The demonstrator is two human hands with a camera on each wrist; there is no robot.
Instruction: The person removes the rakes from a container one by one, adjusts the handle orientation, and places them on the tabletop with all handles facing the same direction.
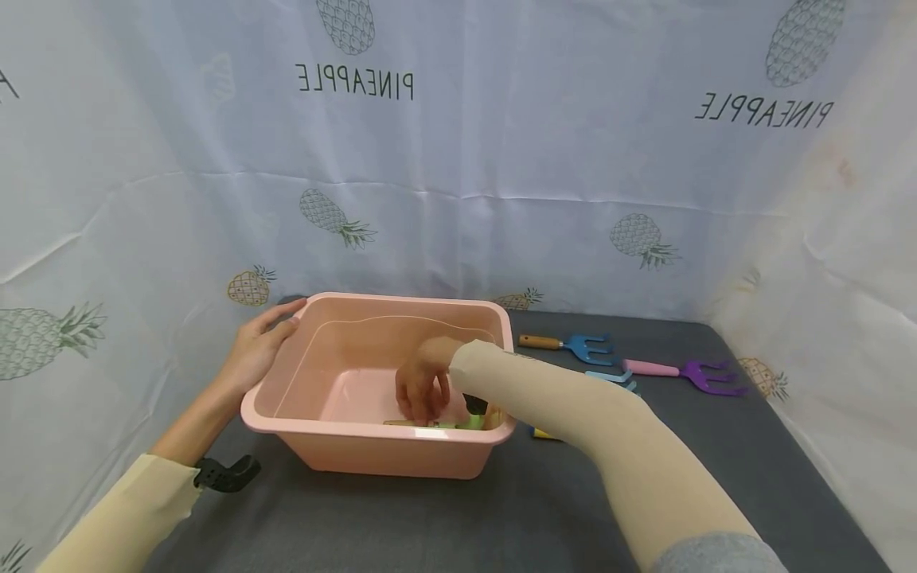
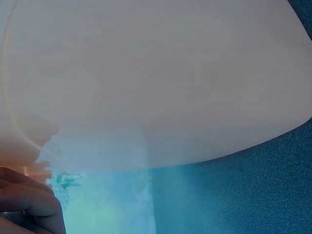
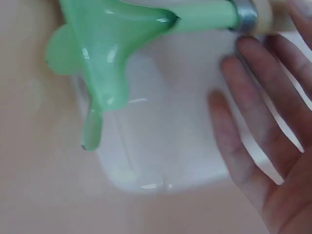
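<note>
A pink plastic basin (image 1: 387, 454) stands on the table. My left hand (image 1: 254, 346) grips its rim at the far left corner; curled fingers (image 2: 29, 195) show at the edge of the left wrist view. My right hand (image 1: 423, 382) reaches down inside, near the front wall. There it pinches the wooden handle of a green garden hand rake (image 3: 107, 48) beside the metal collar, thumb on one side and index finger on the other. Its remaining fingers (image 3: 239, 83) extend fairly straight. The basin's front wall hides part of the rake in the head view.
Right of the basin lie a blue hand rake (image 1: 587, 348) with a wooden handle and a purple hand rake (image 1: 705, 376) with a pink handle. Light blue tines (image 1: 609, 376) and a yellow end (image 1: 542, 434) show around my right forearm. A pineapple-print curtain (image 1: 466, 159) surrounds the table.
</note>
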